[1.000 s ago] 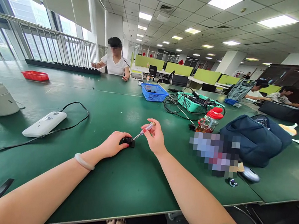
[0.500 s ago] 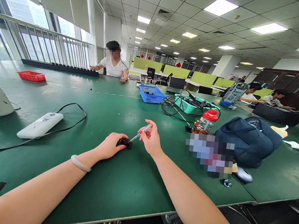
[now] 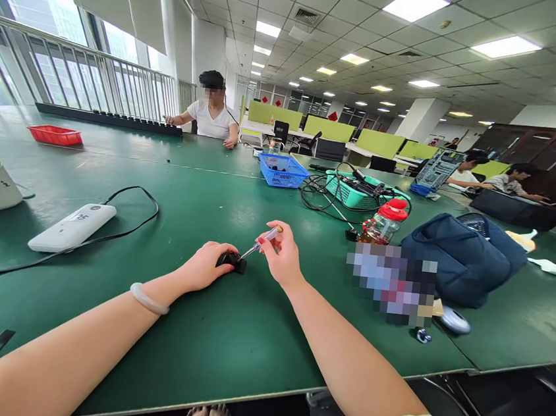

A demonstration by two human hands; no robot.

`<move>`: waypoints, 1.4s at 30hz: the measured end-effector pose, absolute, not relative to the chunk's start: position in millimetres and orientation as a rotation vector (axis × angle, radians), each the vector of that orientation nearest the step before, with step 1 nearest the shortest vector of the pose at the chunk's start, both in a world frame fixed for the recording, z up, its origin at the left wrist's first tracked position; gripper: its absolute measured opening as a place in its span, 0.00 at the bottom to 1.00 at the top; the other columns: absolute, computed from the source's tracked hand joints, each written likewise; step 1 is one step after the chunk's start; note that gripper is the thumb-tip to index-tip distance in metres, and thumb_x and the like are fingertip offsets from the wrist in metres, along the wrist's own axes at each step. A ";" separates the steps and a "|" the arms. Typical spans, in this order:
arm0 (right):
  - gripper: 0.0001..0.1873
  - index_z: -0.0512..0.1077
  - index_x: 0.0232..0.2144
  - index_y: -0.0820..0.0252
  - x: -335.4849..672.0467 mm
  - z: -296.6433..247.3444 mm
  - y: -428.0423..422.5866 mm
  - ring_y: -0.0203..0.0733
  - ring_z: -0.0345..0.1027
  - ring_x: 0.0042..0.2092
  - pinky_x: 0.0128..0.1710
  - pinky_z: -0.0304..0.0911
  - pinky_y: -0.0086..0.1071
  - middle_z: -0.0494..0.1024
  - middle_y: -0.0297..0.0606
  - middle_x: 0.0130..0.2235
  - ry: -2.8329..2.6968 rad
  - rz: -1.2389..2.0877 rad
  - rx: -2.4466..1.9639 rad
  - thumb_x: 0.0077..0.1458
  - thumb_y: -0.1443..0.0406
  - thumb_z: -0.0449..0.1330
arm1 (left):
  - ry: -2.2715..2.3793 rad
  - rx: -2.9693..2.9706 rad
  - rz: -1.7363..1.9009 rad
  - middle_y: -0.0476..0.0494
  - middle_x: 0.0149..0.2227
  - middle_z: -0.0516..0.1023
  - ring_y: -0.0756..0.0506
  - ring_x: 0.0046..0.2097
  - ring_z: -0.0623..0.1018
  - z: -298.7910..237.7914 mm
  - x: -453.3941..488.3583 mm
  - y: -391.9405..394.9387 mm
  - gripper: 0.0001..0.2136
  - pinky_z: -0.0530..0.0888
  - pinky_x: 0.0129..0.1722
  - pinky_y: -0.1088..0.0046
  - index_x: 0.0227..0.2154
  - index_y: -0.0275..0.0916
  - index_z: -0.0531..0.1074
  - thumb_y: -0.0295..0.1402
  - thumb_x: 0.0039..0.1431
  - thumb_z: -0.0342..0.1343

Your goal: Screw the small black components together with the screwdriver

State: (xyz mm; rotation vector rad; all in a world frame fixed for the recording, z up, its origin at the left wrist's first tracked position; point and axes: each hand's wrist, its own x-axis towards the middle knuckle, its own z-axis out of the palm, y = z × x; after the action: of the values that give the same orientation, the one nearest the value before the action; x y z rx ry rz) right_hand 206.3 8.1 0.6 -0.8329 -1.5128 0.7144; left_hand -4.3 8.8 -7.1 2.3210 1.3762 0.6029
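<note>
My left hand (image 3: 208, 265) rests on the green table with thumb and fingers closed on a small black part (image 3: 239, 264), which lies on the tabletop. What kind of part it is cannot be made out. Tilted over it is a screwdriver (image 3: 265, 238) with a clear, pale purple handle, its metal shaft slanting down to the left. The tip touches or nearly touches the black part; I cannot tell which. My right hand (image 3: 281, 256) grips the handle between thumb and fingers, just right of my left hand.
A white device (image 3: 73, 227) with a black strap lies left. Ahead stand a red tray (image 3: 55, 136), a blue basket (image 3: 282, 172) and a green basket (image 3: 353, 195) with tangled cables. A red-lidded bottle (image 3: 382, 222) and dark blue bag (image 3: 466, 261) stand right. A person (image 3: 212, 118) sits across.
The view has shifted slightly. My left hand's fingers have moved a little on the black part, showing more of it. The screwdriver stays at nearly the same slant over it.
</note>
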 end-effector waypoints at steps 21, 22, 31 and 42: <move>0.12 0.64 0.45 0.52 205.9 5.5 -2.0 0.43 0.76 0.38 0.44 0.71 0.40 0.80 0.36 0.36 -1.584 0.433 -0.814 0.60 0.60 0.60 | 1.366 2.314 0.609 0.41 0.48 0.80 0.36 0.53 0.74 -10.4 -5.9 11.6 0.16 0.71 0.57 0.54 0.47 0.43 0.75 0.39 0.57 0.55; 0.14 0.63 0.46 0.52 207.0 4.1 0.2 0.43 0.76 0.38 0.45 0.71 0.41 0.80 0.36 0.37 -1.540 0.472 -0.819 0.60 0.60 0.60 | 1.380 2.304 0.607 0.41 0.48 0.80 0.35 0.54 0.74 -10.5 -5.9 11.4 0.16 0.71 0.58 0.54 0.48 0.43 0.75 0.39 0.57 0.55; 0.19 0.63 0.47 0.52 208.4 -6.1 12.7 0.43 0.76 0.39 0.45 0.71 0.42 0.80 0.37 0.37 -1.432 0.660 -0.850 0.57 0.56 0.62 | 1.399 2.257 0.585 0.41 0.51 0.78 0.36 0.58 0.72 -9.3 -4.9 10.5 0.19 0.69 0.60 0.55 0.52 0.44 0.74 0.36 0.57 0.55; 0.17 0.64 0.46 0.52 209.4 -6.2 13.7 0.43 0.75 0.38 0.45 0.71 0.42 0.78 0.36 0.36 -1.411 0.679 -0.880 0.57 0.57 0.61 | 1.412 2.253 0.572 0.41 0.51 0.78 0.36 0.57 0.73 -11.5 -5.4 12.4 0.20 0.70 0.60 0.54 0.52 0.44 0.74 0.35 0.56 0.54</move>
State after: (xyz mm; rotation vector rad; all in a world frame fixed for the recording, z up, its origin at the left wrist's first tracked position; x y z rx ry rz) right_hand 209.4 13.7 -6.2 -0.8796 -1.4107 0.6792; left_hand -5.4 12.4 -11.5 2.2529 1.4122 0.5715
